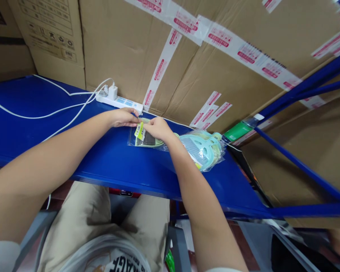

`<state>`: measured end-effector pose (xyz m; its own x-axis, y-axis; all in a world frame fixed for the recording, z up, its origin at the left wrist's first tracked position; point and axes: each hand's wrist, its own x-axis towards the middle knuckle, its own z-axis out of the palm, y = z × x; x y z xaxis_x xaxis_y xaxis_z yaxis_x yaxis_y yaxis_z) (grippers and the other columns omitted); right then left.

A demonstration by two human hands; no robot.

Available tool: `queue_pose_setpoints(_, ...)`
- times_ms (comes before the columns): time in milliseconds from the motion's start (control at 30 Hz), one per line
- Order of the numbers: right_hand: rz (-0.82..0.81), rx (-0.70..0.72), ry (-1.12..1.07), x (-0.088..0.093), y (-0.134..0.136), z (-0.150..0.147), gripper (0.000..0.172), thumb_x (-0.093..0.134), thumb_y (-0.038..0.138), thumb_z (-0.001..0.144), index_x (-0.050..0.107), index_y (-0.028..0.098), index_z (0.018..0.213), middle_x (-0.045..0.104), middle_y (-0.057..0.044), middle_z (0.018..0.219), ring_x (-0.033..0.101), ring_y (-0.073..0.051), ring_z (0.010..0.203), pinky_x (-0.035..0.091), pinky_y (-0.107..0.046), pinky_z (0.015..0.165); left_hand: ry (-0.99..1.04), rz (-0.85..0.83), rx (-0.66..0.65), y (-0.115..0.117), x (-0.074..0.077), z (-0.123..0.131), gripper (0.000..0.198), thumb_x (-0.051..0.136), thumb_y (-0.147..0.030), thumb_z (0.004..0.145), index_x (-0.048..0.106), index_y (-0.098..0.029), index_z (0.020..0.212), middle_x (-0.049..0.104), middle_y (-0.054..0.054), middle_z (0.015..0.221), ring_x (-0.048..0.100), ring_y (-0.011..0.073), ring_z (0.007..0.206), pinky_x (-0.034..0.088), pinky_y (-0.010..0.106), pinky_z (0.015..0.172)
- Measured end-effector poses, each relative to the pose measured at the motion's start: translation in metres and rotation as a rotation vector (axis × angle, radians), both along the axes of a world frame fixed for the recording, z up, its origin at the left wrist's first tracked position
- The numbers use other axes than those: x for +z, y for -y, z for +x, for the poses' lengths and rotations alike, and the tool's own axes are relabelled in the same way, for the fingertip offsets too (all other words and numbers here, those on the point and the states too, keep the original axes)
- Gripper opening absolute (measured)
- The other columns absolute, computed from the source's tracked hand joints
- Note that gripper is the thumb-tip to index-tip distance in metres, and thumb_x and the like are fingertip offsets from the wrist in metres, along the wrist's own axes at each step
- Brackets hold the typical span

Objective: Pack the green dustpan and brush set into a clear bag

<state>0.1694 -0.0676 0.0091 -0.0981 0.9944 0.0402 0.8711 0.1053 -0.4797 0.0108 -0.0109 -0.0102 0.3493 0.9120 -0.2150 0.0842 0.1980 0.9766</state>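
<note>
A flat clear plastic bag (pixel 132 140) lies on the blue shelf top, holding a green-rimmed piece with a dark middle that looks like a small dustpan set (pixel 150 140). A yellow-green and white label (pixel 139 131) sits slantwise on the bag. My left hand (pixel 124 118) pinches the bag's upper edge above the label. From the other side, my right hand (pixel 160 129) has its fingers closed at the bag beside the label, almost meeting the left fingertips. Right of it is a pile of bagged light-blue dustpans (pixel 201 147), partly behind my right forearm.
A white power strip (pixel 120 101) with plugged-in chargers and white cables (pixel 83 104) runs along the back. Taped cardboard boxes (pixel 116 45) form a wall behind. A green-labelled bottle (pixel 242 129) lies at the right by the blue frame bars (pixel 300 160).
</note>
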Motion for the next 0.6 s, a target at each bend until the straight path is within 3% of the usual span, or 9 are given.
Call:
queue_pose_setpoints(167, -0.001, 0.011, 0.025, 0.002, 0.000, 0.001, 0.032, 0.059, 0.027, 0.081, 0.047, 0.021, 0.051, 0.035, 0.005, 0.051, 0.038, -0.010, 0.055, 0.025, -0.028, 0.054, 0.013, -0.003, -0.013, 0.002, -0.005, 0.006, 0.036, 0.075, 0.003, 0.070, 0.050, -0.022, 0.078, 0.068, -0.003, 0.072, 0.069, 0.0098, 0.072, 0.058, 0.021, 0.072)
queue_pose_setpoints(367, 0.003, 0.011, 0.054, 0.000, 0.000, 0.000, 0.035, 0.059, 0.029, 0.084, 0.046, 0.021, 0.051, 0.035, 0.005, 0.051, 0.036, -0.011, 0.054, 0.026, -0.028, 0.054, -0.171, 0.132, -0.035, 0.003, -0.004, 0.006, 0.050, 0.084, -0.003, 0.060, 0.052, -0.022, 0.093, 0.065, -0.004, 0.070, 0.071, 0.0161, 0.070, 0.059, 0.032, 0.074)
queue_pose_setpoints(500, 0.075, -0.030, 0.058, 0.010, 0.001, 0.012, 0.033, 0.058, 0.029, 0.085, 0.052, 0.021, 0.054, 0.047, 0.002, 0.055, 0.045, -0.012, 0.059, 0.032, -0.027, 0.058, -0.253, 0.176, -0.041, 0.007, 0.002, 0.008, 0.054, 0.082, -0.005, 0.062, 0.053, -0.020, 0.105, 0.063, -0.004, 0.070, 0.073, 0.0196, 0.073, 0.058, 0.036, 0.077)
queue_pose_setpoints(600, 0.198, -0.141, 0.022, 0.022, 0.002, 0.034, 0.030, 0.056, 0.029, 0.085, 0.056, 0.020, 0.057, 0.057, -0.001, 0.061, 0.052, -0.015, 0.066, 0.038, -0.027, 0.065, -0.297, 0.201, -0.032, 0.013, 0.005, 0.011, 0.054, 0.077, -0.002, 0.063, 0.054, -0.019, 0.109, 0.064, -0.003, 0.070, 0.073, 0.0212, 0.073, 0.058, 0.036, 0.078)
